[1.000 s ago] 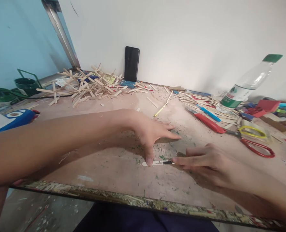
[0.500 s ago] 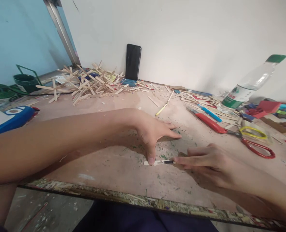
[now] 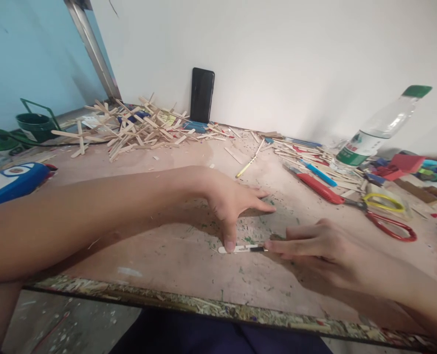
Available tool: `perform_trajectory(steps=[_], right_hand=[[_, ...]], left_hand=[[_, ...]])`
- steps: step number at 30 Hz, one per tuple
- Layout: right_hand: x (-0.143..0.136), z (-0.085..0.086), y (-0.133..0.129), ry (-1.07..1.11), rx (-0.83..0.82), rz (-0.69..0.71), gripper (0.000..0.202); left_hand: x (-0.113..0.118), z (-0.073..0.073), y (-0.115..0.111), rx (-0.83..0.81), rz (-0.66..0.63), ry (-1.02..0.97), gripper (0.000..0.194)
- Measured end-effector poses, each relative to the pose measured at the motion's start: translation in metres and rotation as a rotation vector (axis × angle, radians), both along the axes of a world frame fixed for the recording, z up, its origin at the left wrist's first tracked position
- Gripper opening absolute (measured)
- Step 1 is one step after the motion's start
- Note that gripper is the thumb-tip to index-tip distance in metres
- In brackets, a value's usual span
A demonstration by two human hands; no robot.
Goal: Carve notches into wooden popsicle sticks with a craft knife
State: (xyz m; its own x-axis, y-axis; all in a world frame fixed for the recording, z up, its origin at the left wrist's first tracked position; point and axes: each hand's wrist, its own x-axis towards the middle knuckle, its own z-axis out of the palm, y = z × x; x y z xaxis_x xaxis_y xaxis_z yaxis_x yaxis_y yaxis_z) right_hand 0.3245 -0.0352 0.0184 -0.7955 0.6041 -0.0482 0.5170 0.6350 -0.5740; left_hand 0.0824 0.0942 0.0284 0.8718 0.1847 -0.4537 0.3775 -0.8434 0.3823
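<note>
A pale wooden craft stick (image 3: 241, 249) lies flat near the table's front edge. My left hand (image 3: 236, 204) presses its thumb on the stick's left part while its other fingers spread over the tabletop, so it is open. At the stick's right end, my right hand (image 3: 318, 250) is closed, with its fingertips pinched at a small dark blade-like strip (image 3: 256, 249) lying along the stick. The far end of that strip is hidden by the fingers. Green crumbs are scattered around both hands.
Craft sticks (image 3: 137, 128) are heaped at the back left near an upright phone (image 3: 202, 96). To the right lie a red-handled cutter (image 3: 320, 188), scissors (image 3: 390, 223) and a blue pen-like tool (image 3: 318, 173). Behind them leans a plastic bottle (image 3: 373, 135). A blue-white object (image 3: 22, 179) stands left.
The view has shifted slightly. My hands, the craft stick and the dark strip keep nearly the same positions relative to each other.
</note>
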Motion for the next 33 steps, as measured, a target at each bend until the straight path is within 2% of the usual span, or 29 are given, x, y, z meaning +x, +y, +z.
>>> perform_trajectory(steps=[18,28,33], right_hand=[[-0.002,0.012,-0.002,-0.172,0.079,-0.015,0.055],[0.005,0.01,-0.001,-0.06,0.025,-0.054,0.041],[0.0,0.01,-0.002,-0.079,0.116,-0.039,0.042]], left_hand=[[0.001,0.0,0.001,0.008,-0.006,0.038,0.145],[-0.001,0.002,-0.001,-0.026,-0.002,0.006,0.142],[0.0,0.003,-0.002,-0.032,0.011,0.018,0.143]])
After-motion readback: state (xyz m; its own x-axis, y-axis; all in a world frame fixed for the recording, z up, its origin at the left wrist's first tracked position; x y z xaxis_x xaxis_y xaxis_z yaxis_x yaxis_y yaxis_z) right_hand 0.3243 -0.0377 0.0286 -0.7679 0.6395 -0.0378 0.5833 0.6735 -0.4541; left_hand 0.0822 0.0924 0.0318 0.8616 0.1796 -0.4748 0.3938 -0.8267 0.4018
